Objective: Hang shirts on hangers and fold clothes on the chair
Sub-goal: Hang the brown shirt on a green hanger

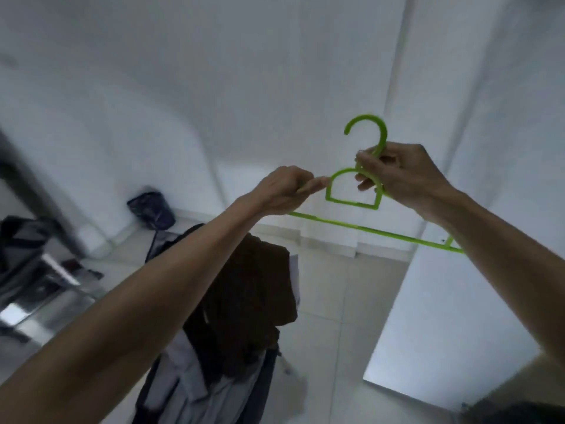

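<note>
Hanger: a bright green plastic hanger is held up in the centre-right of the frame, hook upward, its bottom bar slanting down toward the right edge.
Right hand: the right hand is clenched around the hanger's neck, just below the hook.
Left hand: the left hand, left of centre, pinches the hanger's left shoulder with curled fingers.
Clothes: a heap of clothes lies below the arms in the lower middle, a dark brown garment on top and grey and dark pieces beneath; what supports it is hidden.
Surroundings: white wall behind, pale tiled floor below, a dark bin at the wall's foot, left of centre.
</note>
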### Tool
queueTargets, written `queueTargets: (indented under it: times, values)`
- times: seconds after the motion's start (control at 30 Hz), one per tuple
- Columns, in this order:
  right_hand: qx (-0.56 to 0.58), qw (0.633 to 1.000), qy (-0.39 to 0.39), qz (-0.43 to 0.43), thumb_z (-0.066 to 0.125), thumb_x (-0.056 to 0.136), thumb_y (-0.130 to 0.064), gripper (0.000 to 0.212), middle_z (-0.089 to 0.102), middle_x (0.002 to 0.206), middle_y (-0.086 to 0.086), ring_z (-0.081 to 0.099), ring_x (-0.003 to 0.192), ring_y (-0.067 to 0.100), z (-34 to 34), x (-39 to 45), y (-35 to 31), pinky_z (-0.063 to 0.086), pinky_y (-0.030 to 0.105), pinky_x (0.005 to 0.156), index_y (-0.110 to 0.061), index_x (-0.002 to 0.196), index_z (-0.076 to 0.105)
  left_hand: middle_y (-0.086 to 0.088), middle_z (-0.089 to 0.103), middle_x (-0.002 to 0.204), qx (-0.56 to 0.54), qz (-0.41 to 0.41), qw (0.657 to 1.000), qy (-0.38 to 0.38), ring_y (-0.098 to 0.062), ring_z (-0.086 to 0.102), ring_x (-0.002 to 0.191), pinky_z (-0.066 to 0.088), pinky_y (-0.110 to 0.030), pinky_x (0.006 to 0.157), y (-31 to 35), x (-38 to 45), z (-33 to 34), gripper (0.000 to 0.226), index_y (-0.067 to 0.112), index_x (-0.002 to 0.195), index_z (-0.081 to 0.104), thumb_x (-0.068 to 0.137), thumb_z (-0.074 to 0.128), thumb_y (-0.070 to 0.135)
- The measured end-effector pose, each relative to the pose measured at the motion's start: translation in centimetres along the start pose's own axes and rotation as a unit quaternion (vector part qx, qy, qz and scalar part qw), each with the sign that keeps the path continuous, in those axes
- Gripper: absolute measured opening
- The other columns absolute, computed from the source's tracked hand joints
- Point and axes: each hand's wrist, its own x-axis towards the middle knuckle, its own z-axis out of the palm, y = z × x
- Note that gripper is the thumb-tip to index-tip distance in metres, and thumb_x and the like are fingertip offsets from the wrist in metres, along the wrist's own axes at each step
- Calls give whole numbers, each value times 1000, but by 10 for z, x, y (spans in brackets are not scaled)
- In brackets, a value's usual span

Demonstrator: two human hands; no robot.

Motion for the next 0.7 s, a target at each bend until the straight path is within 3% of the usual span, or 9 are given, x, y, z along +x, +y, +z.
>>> queueTargets:
  times: [0.13, 0.2, 0.33, 0.4, 0.53, 0.6, 0.7]
  values:
    - [24, 999, -26, 18, 61, 97, -36, 26, 73, 86, 7, 72, 64, 22, 83, 26, -11, 60, 43, 68, -11, 100, 67, 1, 47, 57, 11, -68, 998, 3, -15, 43, 55, 39, -33, 60, -63, -36, -34, 67, 4, 65, 53, 96, 43, 63]
    - [18, 999, -17, 27, 59, 97, -35, 26, 73, 85, 4, 69, 58, 19, 121, 37, -16, 60, 38, 64, -11, 97, 67, 10, 46, 51, 12, -81, 997, -2, -6, 44, 50, 37, -29, 57, -92, -50, -49, 59, 12, 63, 58, 97, 46, 59]
    - [1, 999, 23, 46, 56, 97, -32, 19, 73, 85, 4, 63, 53, 5, 190, 60, -24, 57, 31, 59, -15, 95, 64, 9, 50, 54, -21, -91, 995, -28, -1, 46, 48, 36, -22, 54, -152, -62, -72, 53, 16, 72, 68, 97, 47, 57]
    - [-21, 997, 47, 58, 55, 96, -33, 18, 72, 85, 1, 69, 65, 3, 219, 74, -24, 60, 38, 68, -17, 96, 63, 3, 57, 61, -58, -109, 991, -46, -2, 48, 49, 41, -19, 53, -186, -63, -80, 55, 11, 80, 70, 96, 46, 58]
    - [-74, 989, 80, 95, 56, 88, -46, 26, 71, 79, 1, 71, 84, 21, 264, 102, -16, 59, 50, 77, -20, 87, 62, 1, 68, 72, -105, -138, 983, -64, -7, 63, 56, 47, -20, 58, -258, -66, -89, 55, 9, 85, 69, 97, 44, 57]
    - [-98, 983, 99, 118, 54, 81, -55, 32, 70, 82, 2, 67, 90, 28, 281, 112, -11, 58, 52, 78, -24, 83, 61, 5, 69, 73, -98, -143, 983, -61, -4, 65, 63, 46, -23, 64, -293, -67, -88, 47, 16, 82, 69, 98, 46, 54]
    - [-138, 974, 109, 145, 56, 83, -56, 32, 66, 86, -2, 63, 96, 29, 303, 122, 2, 55, 49, 84, -24, 83, 60, 1, 71, 77, -73, -167, 980, -75, -11, 67, 74, 48, -30, 71, -337, -62, -80, 44, 12, 84, 71, 100, 50, 47]
